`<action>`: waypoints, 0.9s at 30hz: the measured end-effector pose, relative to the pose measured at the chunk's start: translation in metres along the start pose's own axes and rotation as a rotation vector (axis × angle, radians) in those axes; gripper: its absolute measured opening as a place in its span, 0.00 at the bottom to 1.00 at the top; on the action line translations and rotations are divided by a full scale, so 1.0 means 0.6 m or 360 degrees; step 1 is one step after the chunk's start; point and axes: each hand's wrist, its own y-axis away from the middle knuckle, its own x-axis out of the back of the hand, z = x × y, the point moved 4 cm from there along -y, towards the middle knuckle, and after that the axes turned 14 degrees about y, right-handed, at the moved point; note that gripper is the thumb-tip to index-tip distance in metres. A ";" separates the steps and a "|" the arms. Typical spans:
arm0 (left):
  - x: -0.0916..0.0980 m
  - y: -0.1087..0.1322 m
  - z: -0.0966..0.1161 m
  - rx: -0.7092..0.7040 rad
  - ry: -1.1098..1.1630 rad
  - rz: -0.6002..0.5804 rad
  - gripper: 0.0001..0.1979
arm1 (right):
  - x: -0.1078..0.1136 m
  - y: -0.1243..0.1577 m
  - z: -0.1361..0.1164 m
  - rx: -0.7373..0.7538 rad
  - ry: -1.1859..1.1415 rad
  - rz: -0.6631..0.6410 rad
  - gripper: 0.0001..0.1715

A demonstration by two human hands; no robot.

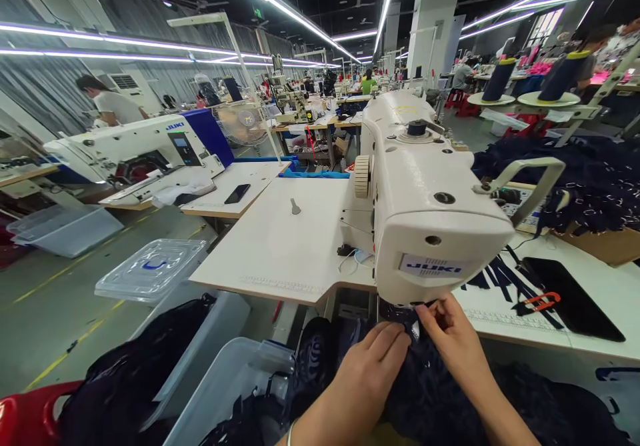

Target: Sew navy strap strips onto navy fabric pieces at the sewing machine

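Observation:
A white JUKI sewing machine [440,233] stands right in front of me. Below its head, both hands are at a dark navy garment [415,379] with lacy-looking fabric. My left hand [373,366] presses its closed fingers on the garment's edge, left of the needle area. Just under the machine head, my right hand [450,326] pinches a part of the same garment between thumb and fingers. The needle and presser foot are hidden by the head and my fingers. The rest of the garment hangs down toward my lap.
On the white table [280,253] lies a small grey metal piece [295,206]. Orange-handled thread snips [537,303] and a black tablet [575,299] lie at right, near dark straps. Clear plastic bins [230,379] holding dark garments stand at lower left. A phone [237,194] rests on the neighbouring table.

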 end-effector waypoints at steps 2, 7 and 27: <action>-0.011 0.000 0.000 -0.0053 -0.0080 0.0002 0.14 | -0.004 0.003 -0.003 -0.0001 -0.0005 -0.0005 0.17; -0.013 -0.002 0.003 -0.0212 -0.0336 0.0043 0.11 | -0.012 0.002 -0.001 -0.0097 -0.0152 -0.0048 0.16; -0.008 -0.005 0.000 -0.0058 -0.0256 -0.0106 0.14 | -0.012 0.011 -0.008 -0.0145 -0.0167 -0.0157 0.15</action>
